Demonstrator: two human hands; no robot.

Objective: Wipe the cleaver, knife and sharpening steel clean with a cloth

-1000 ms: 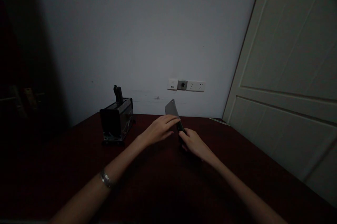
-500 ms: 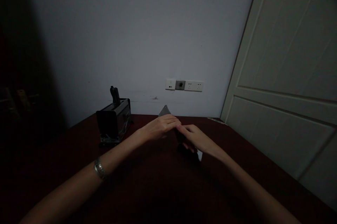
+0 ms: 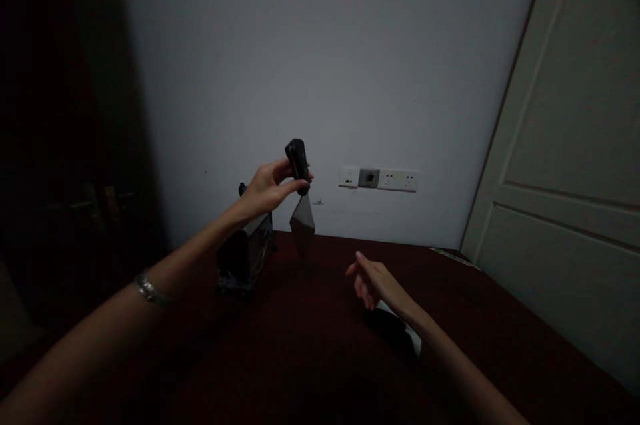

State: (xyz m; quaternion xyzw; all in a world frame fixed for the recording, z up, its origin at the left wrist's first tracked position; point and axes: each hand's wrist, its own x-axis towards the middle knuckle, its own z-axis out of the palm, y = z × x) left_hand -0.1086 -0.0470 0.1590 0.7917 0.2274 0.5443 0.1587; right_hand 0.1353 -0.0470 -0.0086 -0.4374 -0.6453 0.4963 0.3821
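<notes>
My left hand (image 3: 273, 186) grips the black handle of a tool with a broad, pointed grey blade (image 3: 303, 220). It holds the tool raised, blade down, in front of a dark box-shaped holder (image 3: 257, 238). My right hand (image 3: 373, 282) is loosely curved, fingers apart, with nothing visible in it. A flat black-and-white item (image 3: 413, 340) lies on the table below my right hand, partly hidden by the forearm.
The dark red tabletop (image 3: 310, 338) meets a pale wall (image 3: 320, 65) carrying a row of sockets (image 3: 397, 180). A white panelled door or cabinet (image 3: 565, 165) borders the right side. A thin strip (image 3: 455, 257) lies at the table's back right edge.
Both hands were together around the tool, low over the table. The left hand has lifted it up and left, turning its blade downward. The right hand has let go.
</notes>
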